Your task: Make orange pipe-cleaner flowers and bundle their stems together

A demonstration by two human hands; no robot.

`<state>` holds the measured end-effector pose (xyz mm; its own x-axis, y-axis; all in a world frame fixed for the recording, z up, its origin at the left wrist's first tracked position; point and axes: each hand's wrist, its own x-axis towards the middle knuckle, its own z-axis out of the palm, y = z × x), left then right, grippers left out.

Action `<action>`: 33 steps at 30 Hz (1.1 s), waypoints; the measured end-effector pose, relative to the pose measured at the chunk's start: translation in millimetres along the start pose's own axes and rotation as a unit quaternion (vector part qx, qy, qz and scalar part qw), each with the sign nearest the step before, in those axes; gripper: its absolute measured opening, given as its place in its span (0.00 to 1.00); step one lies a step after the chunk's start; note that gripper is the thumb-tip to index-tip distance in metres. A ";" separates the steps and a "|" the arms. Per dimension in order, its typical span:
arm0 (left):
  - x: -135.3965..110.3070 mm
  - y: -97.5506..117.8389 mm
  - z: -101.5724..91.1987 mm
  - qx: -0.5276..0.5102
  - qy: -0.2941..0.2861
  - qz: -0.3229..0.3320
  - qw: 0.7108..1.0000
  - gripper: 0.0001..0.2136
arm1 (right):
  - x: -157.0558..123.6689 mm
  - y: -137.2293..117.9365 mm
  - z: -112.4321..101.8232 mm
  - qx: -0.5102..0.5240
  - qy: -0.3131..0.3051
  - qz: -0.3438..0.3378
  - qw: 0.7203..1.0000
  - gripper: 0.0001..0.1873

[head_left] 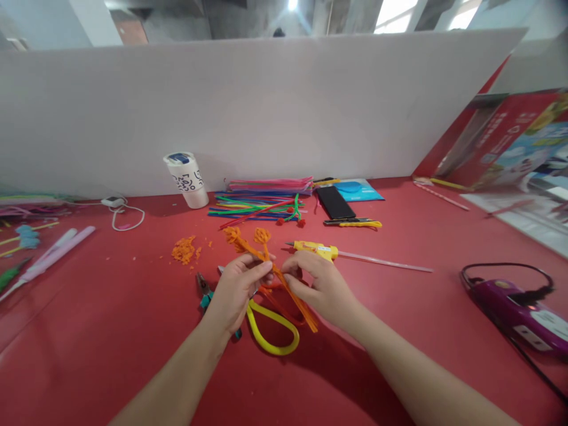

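Between both hands is a bunch of orange pipe-cleaner stems (306,310) with fuzzy orange flower heads (261,235) at the top. My left hand (237,284) pinches the stems just below the heads. Lower on the same stems, my right hand (317,281) has its fingers closed around them. Under the hands lie scissors with a yellow handle loop (275,349), their blades mostly covered. Teal-handled pliers (204,290) lie beside my left hand, partly hidden by it. Just beyond my right hand is a yellow glue gun (317,249) with a long clear glue stick (386,262).
Orange fuzz clippings (183,251) are piled at left. Colored pipe cleaners (261,201), a white tumbler (186,180) and a black phone (336,203) lie along the white partition (266,112). A purple power strip (519,313) with a black cord sits at right.
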<state>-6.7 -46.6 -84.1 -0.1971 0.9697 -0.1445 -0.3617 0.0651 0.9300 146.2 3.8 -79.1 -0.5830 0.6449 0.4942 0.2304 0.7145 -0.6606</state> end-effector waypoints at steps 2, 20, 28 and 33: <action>0.1 1.0 0.3 0.021 0.009 0.004 1.000 0.05 | 0.4 1.0 0.0 -0.039 0.010 -0.042 0.998 0.07; -1.4 5.5 -2.4 0.017 -0.016 -0.045 0.999 0.07 | 2.1 1.6 -6.7 -0.023 -0.036 -0.046 0.998 0.06; 0.3 7.1 0.4 0.017 0.048 0.018 0.999 0.07 | 4.3 3.8 -9.5 0.069 -0.025 0.108 0.991 0.06; -3.7 9.6 4.8 0.122 0.094 0.064 0.986 0.05 | 4.2 4.3 -8.2 0.025 -0.051 0.085 0.995 0.06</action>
<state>-5.0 -48.5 -73.1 -0.4005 0.9143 -0.0601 -0.0985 0.0223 0.9949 151.1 11.9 -75.2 -0.6163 0.7219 0.3148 0.2950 0.5822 -0.7576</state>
